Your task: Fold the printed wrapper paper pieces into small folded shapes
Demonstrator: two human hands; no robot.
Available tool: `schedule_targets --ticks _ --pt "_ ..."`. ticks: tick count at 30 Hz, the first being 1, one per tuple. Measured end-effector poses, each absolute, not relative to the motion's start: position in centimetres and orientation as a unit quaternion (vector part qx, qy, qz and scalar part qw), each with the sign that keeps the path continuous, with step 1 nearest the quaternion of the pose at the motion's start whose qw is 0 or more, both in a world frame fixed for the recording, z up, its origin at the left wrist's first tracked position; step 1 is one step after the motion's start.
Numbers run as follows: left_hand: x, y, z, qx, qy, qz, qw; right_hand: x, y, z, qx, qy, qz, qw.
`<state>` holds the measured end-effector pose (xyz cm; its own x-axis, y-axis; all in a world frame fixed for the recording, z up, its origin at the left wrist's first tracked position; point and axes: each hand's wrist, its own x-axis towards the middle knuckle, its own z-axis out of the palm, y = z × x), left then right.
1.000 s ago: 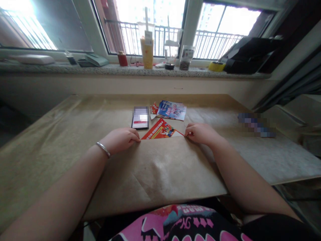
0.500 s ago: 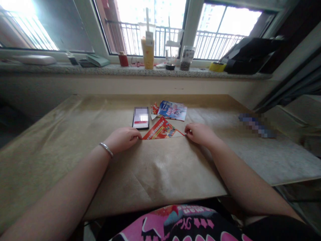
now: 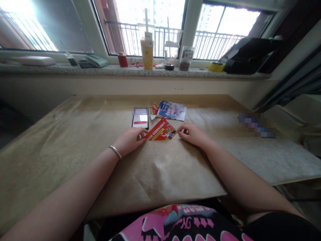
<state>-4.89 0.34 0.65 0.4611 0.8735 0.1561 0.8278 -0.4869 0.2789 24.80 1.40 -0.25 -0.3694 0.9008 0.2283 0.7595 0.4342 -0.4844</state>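
Note:
A red printed sheet of paper [image 3: 162, 130], folded with a slanted upper edge, lies flat on the table between my hands. My left hand [image 3: 132, 136], with a silver bangle on the wrist, is closed on its left corner. At the right side, my right hand [image 3: 188, 133] pinches the paper's edge with thumb and fingers. Just beyond my left hand lies a phone [image 3: 140, 121] with its screen lit. Behind the red paper rest a blue printed leaflet stack [image 3: 174, 111] and a small folded red-and-white paper piece [image 3: 154, 109].
A brown-covered table [image 3: 155, 174] reaches to the wall. On the windowsill [image 3: 112, 70] stand a tall cup of yellow drink [image 3: 147, 55], a red bottle [image 3: 122, 59], a clear jar [image 3: 186, 58], yellow tape [image 3: 216, 67] and a black bag [image 3: 247, 55]. A blurred item [image 3: 255, 125] lies far right.
Both hands have moved inward along the paper. Its left and right corners, earlier stretched out to points, are now folded in or covered by my fingers.

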Motion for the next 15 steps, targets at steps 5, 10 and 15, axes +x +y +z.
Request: schedule_targets --ticks 5,10,15 --pt "-5.27 0.61 0.12 0.863 0.472 0.164 0.078 24.97 1.45 -0.47 -0.450 -0.835 0.167 0.269" --pt "-5.41 0.71 -0.02 0.883 0.407 0.234 0.020 25.18 1.30 0.00 -0.357 -0.868 0.146 0.314" --pt "-5.44 0.68 0.14 0.893 0.348 0.282 -0.045 25.06 1.03 0.49 -0.283 -0.901 0.136 0.299"
